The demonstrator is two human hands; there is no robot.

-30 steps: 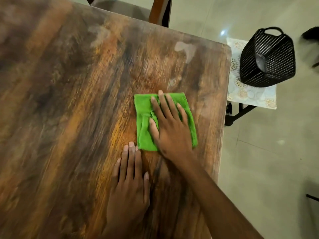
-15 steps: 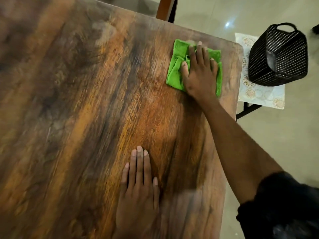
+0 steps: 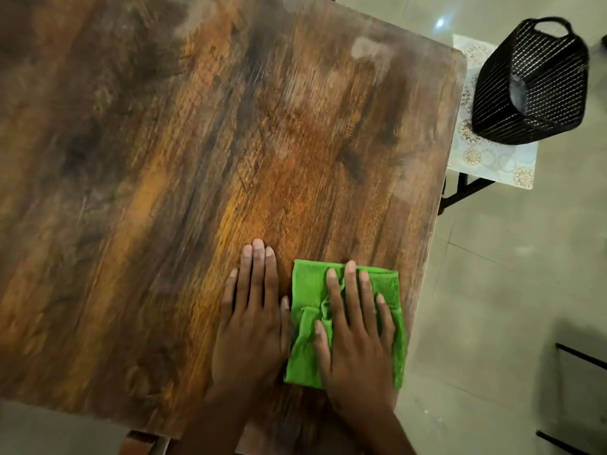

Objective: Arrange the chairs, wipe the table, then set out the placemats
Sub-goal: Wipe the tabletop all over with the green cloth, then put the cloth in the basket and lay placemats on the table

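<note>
A dark brown wooden table (image 3: 164, 159) fills most of the view. A folded green cloth (image 3: 307, 290) lies near the table's near right edge. My right hand (image 3: 354, 336) presses flat on the cloth with straight, spread fingers. My left hand (image 3: 253, 316) rests flat on the bare wood just left of the cloth, its thumb close to the cloth's edge. Pale smears show on the wood near the far right corner (image 3: 364, 49).
Right of the table stands a small stool or side table with patterned placemats (image 3: 486, 159) on it and a black woven basket (image 3: 532, 83) lying on top. Tiled floor (image 3: 492, 290) lies to the right. A dark metal frame (image 3: 578, 356) shows at the lower right.
My right hand has drawn the green cloth back from the table's far right corner to the near right edge, beside my left hand. The left hand has stayed flat on the wood.
</note>
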